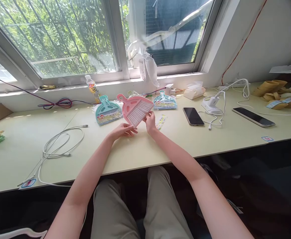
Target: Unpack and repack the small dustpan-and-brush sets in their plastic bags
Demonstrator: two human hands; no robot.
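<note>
Both hands, left and right, grip the lower edges of a smooth pink dustpan-and-brush set, fan-shaped, pale bristles ridged, raised above the matte table. Behind: teal sets in crinkled clear wrap, rounded handles.

long trousers in plain grey-beige; both forearms sleeveless, hands bare.
</note>
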